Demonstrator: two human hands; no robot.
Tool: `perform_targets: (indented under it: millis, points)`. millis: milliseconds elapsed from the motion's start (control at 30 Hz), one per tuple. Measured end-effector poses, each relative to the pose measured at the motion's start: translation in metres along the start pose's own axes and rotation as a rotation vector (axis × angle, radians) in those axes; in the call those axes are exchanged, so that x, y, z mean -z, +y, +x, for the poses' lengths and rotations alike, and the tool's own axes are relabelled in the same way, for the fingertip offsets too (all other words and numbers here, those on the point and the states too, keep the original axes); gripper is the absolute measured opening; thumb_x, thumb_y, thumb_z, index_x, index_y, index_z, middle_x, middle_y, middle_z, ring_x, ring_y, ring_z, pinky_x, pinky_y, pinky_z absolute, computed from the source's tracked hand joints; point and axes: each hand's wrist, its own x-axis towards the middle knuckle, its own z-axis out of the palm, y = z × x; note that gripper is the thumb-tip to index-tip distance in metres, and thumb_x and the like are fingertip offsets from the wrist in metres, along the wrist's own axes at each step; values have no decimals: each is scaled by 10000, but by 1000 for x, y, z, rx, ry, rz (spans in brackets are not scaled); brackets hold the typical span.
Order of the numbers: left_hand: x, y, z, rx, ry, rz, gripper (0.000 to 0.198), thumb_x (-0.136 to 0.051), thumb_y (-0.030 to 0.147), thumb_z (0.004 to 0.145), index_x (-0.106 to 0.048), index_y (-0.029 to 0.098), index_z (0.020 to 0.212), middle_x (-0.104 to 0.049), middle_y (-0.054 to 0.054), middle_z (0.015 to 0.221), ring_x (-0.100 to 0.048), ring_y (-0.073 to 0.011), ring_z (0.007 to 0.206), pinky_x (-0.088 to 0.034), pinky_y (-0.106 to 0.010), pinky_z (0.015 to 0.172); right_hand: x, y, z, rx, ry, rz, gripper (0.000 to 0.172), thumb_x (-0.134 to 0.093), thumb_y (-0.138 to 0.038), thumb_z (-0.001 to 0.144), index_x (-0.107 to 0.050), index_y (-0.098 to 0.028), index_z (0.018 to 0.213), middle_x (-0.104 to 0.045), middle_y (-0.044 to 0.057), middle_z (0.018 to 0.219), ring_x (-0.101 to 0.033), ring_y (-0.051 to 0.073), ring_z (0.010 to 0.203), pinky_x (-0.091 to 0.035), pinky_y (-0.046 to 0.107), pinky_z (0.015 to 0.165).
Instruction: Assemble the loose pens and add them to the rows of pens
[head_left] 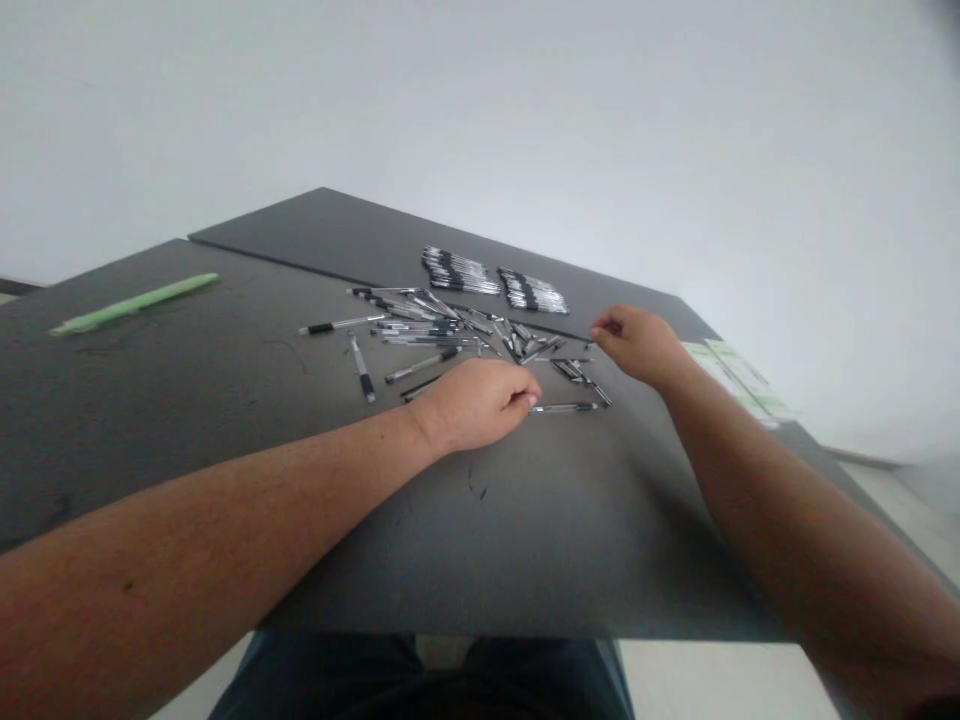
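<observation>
My left hand (487,400) is closed at the near side of a loose pile of pens. A clear pen with a dark grip (566,408) sticks out to the right from its fingertips, low over the table. My right hand (630,340) is raised to the right of the pile, thumb and fingers pinched together. A tiny dark piece shows just below its fingertips; whether the fingers hold anything is unclear. Scattered clear pens with black grips (420,366) and pen parts (416,330) lie beyond my left hand, some hidden by it.
Two neat rows of pens, a left row (457,270) and a right row (532,291), lie behind the pile. A long green plastic wrapper (135,303) is at the left. Green-and-white packets (739,375) lie at the right edge of the dark table (525,540). A white wall stands behind.
</observation>
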Motion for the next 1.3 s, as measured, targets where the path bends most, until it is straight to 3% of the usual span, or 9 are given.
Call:
perform_targets:
  millis: [167, 267, 367, 533, 667, 867, 1133, 1300]
  points:
    - [2, 1, 1, 25, -1, 3, 240, -632, 205, 1057, -870, 192, 1082, -893, -59, 1081, -840, -257, 1032, -591, -371, 907, 19, 10, -50, -31, 52, 130, 250, -694, -444, 972, -839, -256, 1049, -827, 86, 928, -749, 283, 845, -554, 408, 769]
    - [3, -1, 0, 31, 14, -10, 233, -641, 209, 1040, -872, 197, 1073, -889, -46, 1055, -833, -246, 1001, -584, -356, 886, 10, 15, -63, -6, 175, 190, 248, -668, -418, 979, -826, -243, 1054, -816, 96, 920, -734, 279, 822, -562, 412, 772]
    - [4, -3, -2, 32, 48, -16, 239, -648, 222, 1028, -877, 203, 1096, -888, -44, 1046, -824, -230, 963, -582, -339, 881, -9, 19, -67, 123, 224, 206, 222, -647, -345, 967, -820, -227, 1043, -812, 115, 951, -739, 297, 891, -578, 436, 838]
    - [5, -4, -4, 28, 82, -2, 262, -638, 261, 1032, -882, 210, 1109, -888, -43, 1031, -819, -222, 936, -574, -329, 866, -25, 20, -71, 280, 133, 238, 164, -679, -273, 947, -818, -238, 1027, -806, 96, 958, -714, 276, 847, -577, 417, 827]
    - [6, -7, -4, 17, 78, 26, 280, -629, 311, 1042, -882, 223, 1121, -891, -45, 1050, -824, -231, 964, -578, -333, 885, -21, 14, -75, 353, 143, 235, 171, -688, -255, 966, -833, -236, 1054, -795, 92, 972, -702, 261, 829, -566, 400, 837]
    - [6, -9, -5, -14, 50, 44, 292, -616, 333, 1048, -879, 224, 1114, -889, -48, 1049, -828, -234, 977, -579, -330, 880, -17, 15, -74, 391, 27, 228, 172, -709, -243, 948, -840, -227, 1058, -803, 81, 992, -707, 243, 811, -554, 383, 829]
    - [7, -8, -4, 0, 30, 59, 294, -616, 337, 1040, -877, 231, 1123, -890, -52, 1075, -833, -244, 1008, -602, -335, 903, -22, 9, -75, 554, -136, 203, 172, -740, -276, 978, -848, -225, 1102, -797, 111, 1041, -730, 299, 1019, -557, 410, 937]
    - [8, -7, -5, 8, 7, 54, 305, -611, 343, 1041, -882, 234, 1129, -891, -55, 1078, -832, -243, 1000, -602, -336, 898, -22, 0, -76, 525, -205, 159, 120, -734, -243, 974, -834, -219, 1036, -770, 114, 1023, -714, 293, 991, -546, 406, 921]
